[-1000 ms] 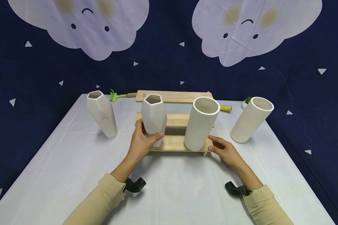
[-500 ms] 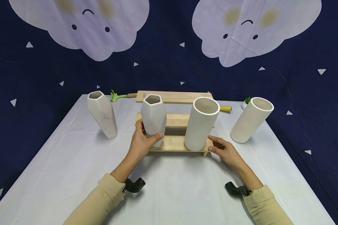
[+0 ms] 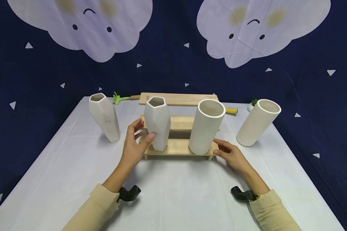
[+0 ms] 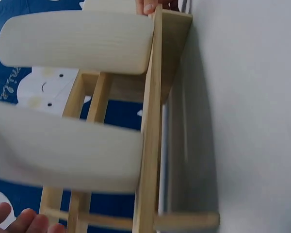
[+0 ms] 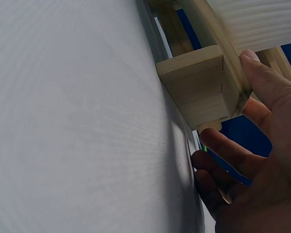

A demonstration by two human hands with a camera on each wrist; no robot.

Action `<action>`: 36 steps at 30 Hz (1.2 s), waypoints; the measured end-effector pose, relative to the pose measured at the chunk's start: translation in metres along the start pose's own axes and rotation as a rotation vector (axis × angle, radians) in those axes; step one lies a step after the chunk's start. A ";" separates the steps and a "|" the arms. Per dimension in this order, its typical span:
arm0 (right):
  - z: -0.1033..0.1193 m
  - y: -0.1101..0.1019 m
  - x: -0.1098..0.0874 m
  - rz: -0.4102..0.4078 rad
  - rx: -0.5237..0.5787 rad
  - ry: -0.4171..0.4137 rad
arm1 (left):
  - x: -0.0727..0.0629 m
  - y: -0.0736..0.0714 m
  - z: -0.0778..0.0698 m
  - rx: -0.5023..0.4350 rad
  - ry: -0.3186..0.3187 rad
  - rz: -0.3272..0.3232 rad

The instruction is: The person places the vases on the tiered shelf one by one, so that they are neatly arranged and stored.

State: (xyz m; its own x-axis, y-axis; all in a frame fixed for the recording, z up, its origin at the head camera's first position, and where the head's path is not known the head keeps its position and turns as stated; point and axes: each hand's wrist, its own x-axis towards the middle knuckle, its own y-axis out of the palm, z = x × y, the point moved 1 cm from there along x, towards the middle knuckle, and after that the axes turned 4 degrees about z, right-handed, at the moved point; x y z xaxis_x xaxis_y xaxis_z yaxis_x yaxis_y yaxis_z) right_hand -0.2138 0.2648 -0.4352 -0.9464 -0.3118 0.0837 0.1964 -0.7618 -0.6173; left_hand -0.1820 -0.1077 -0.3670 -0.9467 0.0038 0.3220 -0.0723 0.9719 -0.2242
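Observation:
A two-tier wooden shelf (image 3: 177, 147) stands mid-table. On its lower tier are a faceted white vase (image 3: 157, 123) at the left and a ribbed white cylindrical vase (image 3: 204, 133) at the right. My left hand (image 3: 134, 146) is beside the faceted vase with fingers spread; the thumb overlaps the vase in the head view. Its fingertips (image 4: 24, 221) show apart from the vase in the left wrist view. With my right hand (image 3: 231, 156) I hold the right end of the shelf, the thumb (image 5: 264, 77) against the board's edge and the index finger behind.
Another faceted vase (image 3: 105, 118) stands at the left, another ribbed vase (image 3: 257, 123) at the right. Behind the shelf lie a wooden board (image 3: 179, 99), a green hand rake (image 3: 118, 98) and a yellow-ended handle (image 3: 231, 111). A small potted plant (image 3: 252, 106) stands back right.
My left hand has let go of the faceted vase and drawn back to the left, its fingers spreading. The vase stays on the lower tier. My right hand has not visibly moved.

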 end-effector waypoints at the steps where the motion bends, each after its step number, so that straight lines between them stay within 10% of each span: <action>1: 0.000 -0.001 0.000 0.002 -0.004 -0.001 | -0.001 -0.004 0.002 -0.002 0.018 -0.025; 9: 0.000 -0.002 0.000 0.021 0.004 -0.002 | -0.011 -0.026 0.025 0.056 -0.034 -0.088; 25: 0.000 -0.001 0.001 0.024 0.030 -0.006 | -0.011 -0.042 0.062 0.143 -0.156 0.208; 36: 0.003 -0.001 -0.001 0.029 0.026 -0.003 | -0.005 -0.039 0.074 0.133 -0.189 0.275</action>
State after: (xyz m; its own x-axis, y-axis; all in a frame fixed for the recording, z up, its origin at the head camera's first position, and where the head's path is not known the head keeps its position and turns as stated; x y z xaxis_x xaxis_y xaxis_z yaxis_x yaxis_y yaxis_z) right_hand -0.2129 0.2647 -0.4324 -0.9395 -0.3357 0.0681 0.2305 -0.7666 -0.5993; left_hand -0.1975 -0.1628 -0.4282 -0.9769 0.2050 0.0603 0.1644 0.9013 -0.4007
